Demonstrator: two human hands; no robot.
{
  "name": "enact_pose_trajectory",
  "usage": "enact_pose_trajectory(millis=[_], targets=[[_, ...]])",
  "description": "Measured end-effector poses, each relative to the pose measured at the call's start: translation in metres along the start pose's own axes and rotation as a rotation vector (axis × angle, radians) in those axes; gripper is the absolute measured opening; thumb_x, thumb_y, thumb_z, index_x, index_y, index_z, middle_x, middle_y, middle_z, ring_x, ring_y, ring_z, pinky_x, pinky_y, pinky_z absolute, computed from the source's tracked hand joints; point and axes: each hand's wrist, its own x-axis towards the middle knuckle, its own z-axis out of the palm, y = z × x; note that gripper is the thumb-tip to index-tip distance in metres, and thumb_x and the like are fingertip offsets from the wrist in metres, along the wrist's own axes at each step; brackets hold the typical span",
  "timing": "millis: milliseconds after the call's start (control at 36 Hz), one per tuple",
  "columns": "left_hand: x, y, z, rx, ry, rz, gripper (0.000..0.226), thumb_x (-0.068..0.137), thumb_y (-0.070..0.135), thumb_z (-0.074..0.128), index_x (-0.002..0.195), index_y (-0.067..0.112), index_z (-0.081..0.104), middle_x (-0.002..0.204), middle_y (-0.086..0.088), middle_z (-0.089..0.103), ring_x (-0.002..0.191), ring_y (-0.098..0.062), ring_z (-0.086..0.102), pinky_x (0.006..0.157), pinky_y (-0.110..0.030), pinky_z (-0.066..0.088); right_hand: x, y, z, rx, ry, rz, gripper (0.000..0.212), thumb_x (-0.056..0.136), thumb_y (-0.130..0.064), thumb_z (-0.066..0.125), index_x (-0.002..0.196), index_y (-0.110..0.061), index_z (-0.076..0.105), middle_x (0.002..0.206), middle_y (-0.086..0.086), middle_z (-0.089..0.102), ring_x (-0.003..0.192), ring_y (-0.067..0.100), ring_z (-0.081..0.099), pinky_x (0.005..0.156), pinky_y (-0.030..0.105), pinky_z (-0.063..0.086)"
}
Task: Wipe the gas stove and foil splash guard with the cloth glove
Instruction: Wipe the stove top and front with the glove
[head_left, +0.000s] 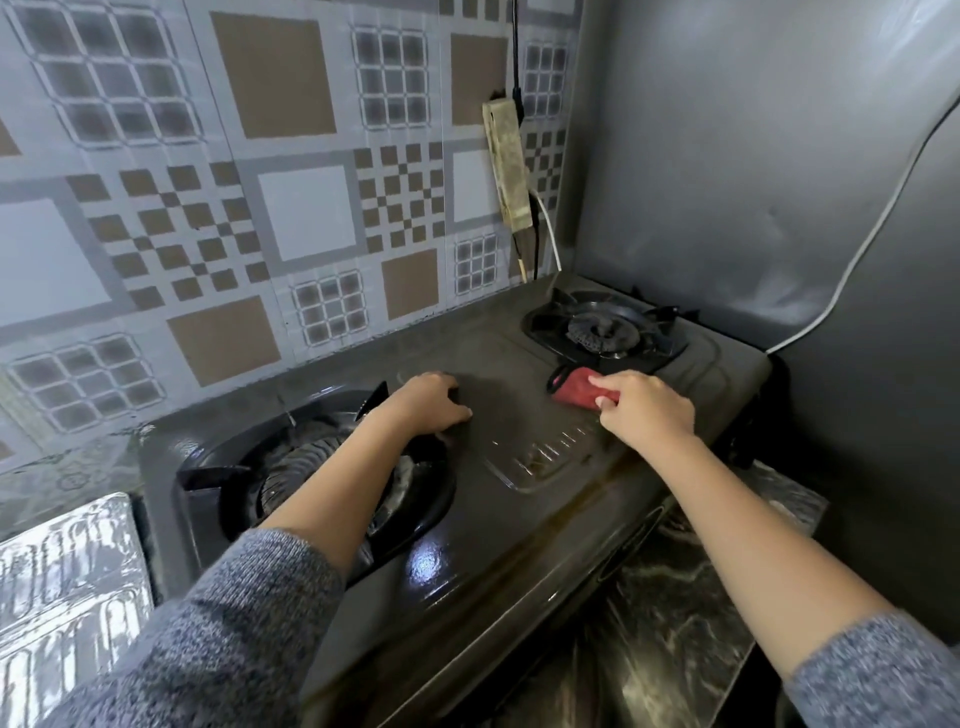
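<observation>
1. Right hand (647, 410): fingers curled down onto red cloth glove (582, 391), pinching its near edge and pressing it flat on gas stove (524, 415) top.
2. Cloth glove: bunched, on stove centre panel, just at 6 o'clock of right burner (602, 330), touching the burner pan's rim or very near it; cannot tell which.
3. Left hand (428, 402): palm down, fingers loosely curled, resting on stove top at 1 o'clock of left burner (332, 467). Holding nothing visible; fingertips on dark surface, beside a grate prong.
4. Left forearm crossing over left burner; grey knit sleeves (234, 623) pushed up on both arms.
5. Stove: dark, glossy, two burners, sitting on dark marbled counter (675, 623).
6. Foil splash guard (67, 587): crinkled silver sheet at 8 o'clock of stove, lower-left frame edge, well apart from both hands.
7. Patterned wall covering (260, 182) at 12 o'clock behind stove; grimy power strip (506, 161) hanging on it at 12 o'clock of right burner.
8. Grey panel (753, 156) at 3 o'clock, white cable (852, 265) running down it.
</observation>
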Motion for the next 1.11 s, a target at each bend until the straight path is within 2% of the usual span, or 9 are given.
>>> enact_pose_trajectory(millis=[83, 278, 472, 694, 833, 972, 1111], targets=[[0.002, 0.007, 0.001, 0.001, 0.0, 0.018, 0.05, 0.091, 0.032, 0.055, 0.134, 0.009, 0.047, 0.138, -0.013, 0.047, 0.125, -0.029, 0.045, 0.102, -0.035, 0.037, -0.006, -0.004, 0.0, -0.063, 0.05, 0.076, 0.037, 0.089, -0.031, 0.049, 0.125, -0.037, 0.054, 0.126, -0.001, 0.057, 0.114, 0.024, 0.054, 0.084, 0.032, 0.044], [-0.001, 0.01, 0.007, 0.003, 0.002, 0.03, 0.051, 0.091, 0.036, 0.054, 0.134, 0.011, 0.047, 0.138, -0.013, 0.048, 0.123, -0.03, 0.047, 0.102, -0.036, 0.038, -0.04, -0.01, 0.006, -0.202, 0.118, 0.068, 0.037, 0.092, -0.031, 0.042, 0.128, -0.025, 0.053, 0.125, 0.006, 0.052, 0.11, 0.028, 0.054, 0.082, 0.034, 0.045], [-0.008, 0.003, 0.006, 0.0, -0.018, 0.024, 0.06, 0.091, 0.038, 0.053, 0.142, 0.012, 0.036, 0.147, -0.011, 0.037, 0.134, -0.029, 0.036, 0.11, -0.038, 0.03, -0.057, -0.031, 0.008, -0.217, 0.091, 0.061, 0.037, 0.092, -0.031, 0.043, 0.127, -0.022, 0.053, 0.125, 0.009, 0.05, 0.109, 0.029, 0.054, 0.081, 0.034, 0.044], [-0.012, -0.002, 0.007, -0.024, -0.009, 0.0, 0.062, 0.09, 0.041, 0.055, 0.142, 0.013, 0.036, 0.147, -0.012, 0.038, 0.133, -0.03, 0.037, 0.11, -0.04, 0.032, -0.066, -0.053, 0.01, -0.236, 0.023, -0.023, 0.042, 0.093, -0.037, 0.04, 0.131, -0.021, 0.047, 0.134, 0.01, 0.045, 0.116, 0.029, 0.049, 0.083, 0.036, 0.044], [-0.015, -0.005, 0.008, -0.057, 0.008, 0.009, 0.061, 0.09, 0.039, 0.056, 0.142, 0.013, 0.037, 0.146, -0.013, 0.039, 0.132, -0.03, 0.038, 0.108, -0.038, 0.034, -0.066, -0.039, 0.004, -0.149, -0.003, -0.047, 0.044, 0.093, -0.042, 0.04, 0.134, -0.028, 0.044, 0.136, 0.005, 0.046, 0.125, 0.026, 0.041, 0.09, 0.041, 0.043], [-0.014, -0.005, 0.008, -0.069, 0.019, 0.014, 0.061, 0.089, 0.039, 0.057, 0.141, 0.014, 0.039, 0.144, -0.012, 0.041, 0.131, -0.03, 0.04, 0.107, -0.038, 0.036, -0.06, -0.033, 0.006, -0.101, 0.0, -0.114, 0.045, 0.093, -0.039, 0.043, 0.134, -0.02, 0.047, 0.137, 0.007, 0.046, 0.127, 0.027, 0.037, 0.098, 0.043, 0.041], [-0.013, -0.006, 0.008, -0.077, 0.024, 0.019, 0.059, 0.088, 0.038, 0.058, 0.14, 0.014, 0.041, 0.143, -0.012, 0.044, 0.128, -0.029, 0.042, 0.105, -0.037, 0.037, -0.05, -0.03, 0.013, 0.045, -0.027, -0.199, 0.046, 0.095, -0.036, 0.042, 0.14, -0.024, 0.039, 0.15, -0.002, 0.03, 0.138, 0.02, 0.025, 0.109, 0.041, 0.032]])
